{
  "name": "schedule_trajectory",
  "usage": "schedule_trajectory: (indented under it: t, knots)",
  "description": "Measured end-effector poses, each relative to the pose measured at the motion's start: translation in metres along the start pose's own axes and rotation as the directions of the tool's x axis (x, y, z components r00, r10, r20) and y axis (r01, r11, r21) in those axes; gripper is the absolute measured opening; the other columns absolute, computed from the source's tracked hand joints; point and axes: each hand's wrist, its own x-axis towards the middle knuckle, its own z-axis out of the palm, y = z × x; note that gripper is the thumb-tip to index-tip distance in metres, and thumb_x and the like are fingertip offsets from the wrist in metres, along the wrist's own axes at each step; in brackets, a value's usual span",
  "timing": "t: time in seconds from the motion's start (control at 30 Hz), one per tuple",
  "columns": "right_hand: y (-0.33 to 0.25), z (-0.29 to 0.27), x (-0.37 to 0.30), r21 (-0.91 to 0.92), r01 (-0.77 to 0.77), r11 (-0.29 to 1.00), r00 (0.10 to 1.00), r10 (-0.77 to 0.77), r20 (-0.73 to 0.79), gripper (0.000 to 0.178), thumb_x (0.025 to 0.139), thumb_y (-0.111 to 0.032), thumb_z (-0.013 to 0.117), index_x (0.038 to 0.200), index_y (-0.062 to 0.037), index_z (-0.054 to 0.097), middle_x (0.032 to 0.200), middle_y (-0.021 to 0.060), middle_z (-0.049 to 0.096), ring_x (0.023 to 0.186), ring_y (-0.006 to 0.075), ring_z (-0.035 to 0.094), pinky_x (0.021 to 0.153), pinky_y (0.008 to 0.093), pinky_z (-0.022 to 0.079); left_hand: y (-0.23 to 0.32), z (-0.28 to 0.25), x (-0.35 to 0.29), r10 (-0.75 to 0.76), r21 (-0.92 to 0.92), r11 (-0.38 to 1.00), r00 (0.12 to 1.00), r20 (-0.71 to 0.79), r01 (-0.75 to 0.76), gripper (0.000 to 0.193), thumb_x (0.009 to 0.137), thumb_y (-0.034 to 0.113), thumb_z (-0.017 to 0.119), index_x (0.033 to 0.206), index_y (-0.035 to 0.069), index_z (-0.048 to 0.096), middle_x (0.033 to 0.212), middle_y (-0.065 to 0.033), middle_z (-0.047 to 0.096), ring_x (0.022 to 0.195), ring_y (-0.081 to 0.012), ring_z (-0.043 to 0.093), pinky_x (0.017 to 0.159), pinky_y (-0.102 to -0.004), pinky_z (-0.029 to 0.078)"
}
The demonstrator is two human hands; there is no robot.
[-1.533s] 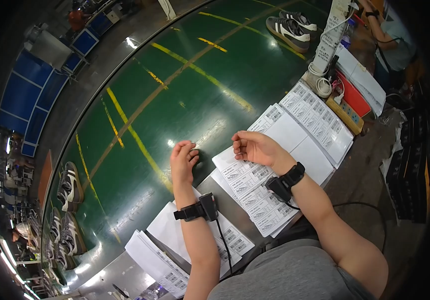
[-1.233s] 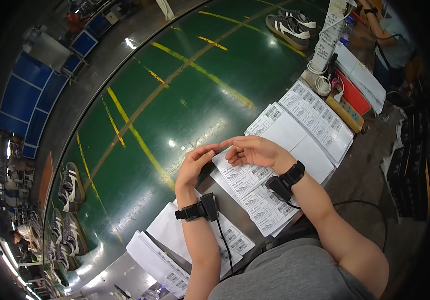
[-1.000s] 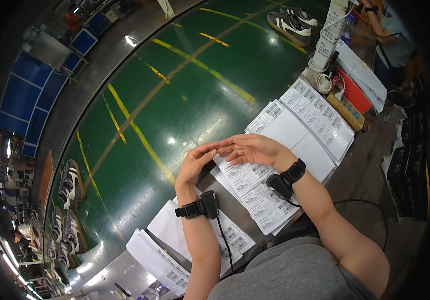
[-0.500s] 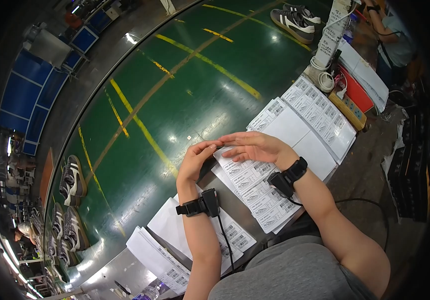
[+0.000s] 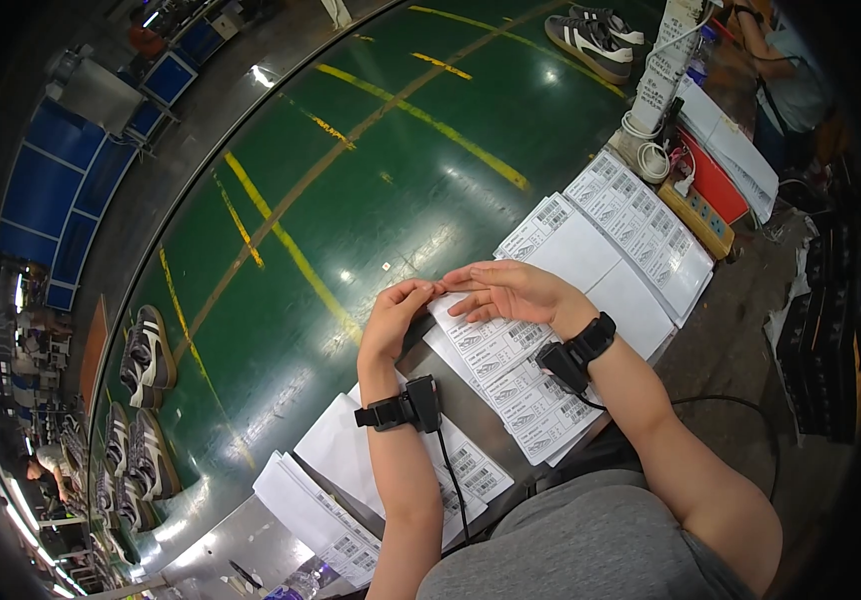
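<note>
My left hand [image 5: 396,320] and my right hand [image 5: 511,290] meet over the far end of a white sheet of printed barcode labels [image 5: 511,375] that lies on the grey table edge in front of me. Their fingertips touch at the sheet's top corner, pinching a small white label there. The right hand's other fingers are spread flat above the sheet. Both wrists carry a black strap with a small black box and a cable.
More label sheets [image 5: 631,235] lie to the right, another stack [image 5: 351,490] to my left. A yellow power strip [image 5: 696,210] and cables sit far right. Beyond the table is a green floor [image 5: 351,180] with yellow lines; sneakers [image 5: 146,350] stand at left and top.
My hands were apart at first, the left flat on the table. They came together over the label sheet and now pinch at its top corner.
</note>
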Motion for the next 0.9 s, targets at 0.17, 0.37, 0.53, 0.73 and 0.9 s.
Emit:
schedule_trajectory:
  t: [0.17,0.37,0.53,0.73,0.9]
  knots:
    - [0.001,0.000,0.001,-0.003,0.005,1.000,1.000,-0.005,-0.005,0.045,0.098,-0.027,0.051,0.129,0.0056,0.046,0.128,0.0186,0.054,0.107,0.0275,0.061,0.089,0.0365,0.053,0.000,0.000,0.000,-0.027,-0.015,1.000,0.999,-0.040,0.026,0.016,0.093,0.019,0.058,0.096,0.004,0.064,0.100,-0.0030,0.066,0.089,-0.0109,0.059,0.082,-0.0246,0.046]
    - [0.001,-0.001,0.001,0.003,0.006,1.000,1.000,-0.006,0.011,0.044,0.098,-0.026,0.050,0.128,0.0057,0.046,0.128,0.0205,0.055,0.107,0.0273,0.061,0.091,0.0365,0.052,0.008,0.006,-0.003,-0.009,-0.031,0.999,0.999,-0.041,0.008,0.011,0.091,0.017,0.061,0.095,0.007,0.064,0.093,0.0013,0.064,0.084,-0.0068,0.057,0.077,-0.0197,0.044]
    - [-0.001,0.002,0.001,0.001,-0.006,1.000,1.000,0.006,0.012,0.044,0.099,-0.027,0.048,0.128,0.0063,0.046,0.127,0.0206,0.055,0.107,0.0270,0.062,0.091,0.0359,0.052,0.006,0.003,-0.003,-0.023,0.020,1.000,1.000,-0.018,0.023,0.011,0.091,0.017,0.062,0.095,0.007,0.065,0.090,0.0028,0.063,0.081,-0.0054,0.054,0.075,-0.0205,0.044]
    - [-0.002,0.002,-0.003,-0.024,0.003,1.000,1.000,-0.002,0.019,0.044,0.099,-0.027,0.047,0.128,0.0062,0.046,0.127,0.0207,0.055,0.107,0.0267,0.062,0.090,0.0354,0.052,0.004,0.003,-0.001,-0.030,0.030,0.999,1.000,-0.002,0.030,0.016,0.091,0.017,0.062,0.098,0.004,0.066,0.092,0.0001,0.064,0.082,-0.0075,0.056,0.076,-0.0219,0.045]
    - [0.001,-0.003,-0.004,0.027,-0.006,1.000,0.999,0.005,0.040,0.038,0.099,-0.025,0.049,0.125,0.0030,0.052,0.121,0.0134,0.061,0.106,0.0245,0.063,0.086,0.0331,0.053,-0.006,-0.002,0.004,-0.011,0.062,0.998,1.000,0.010,0.010,0.019,0.090,0.015,0.061,0.100,0.000,0.065,0.093,-0.0033,0.065,0.083,-0.0104,0.059,0.075,-0.0234,0.046]
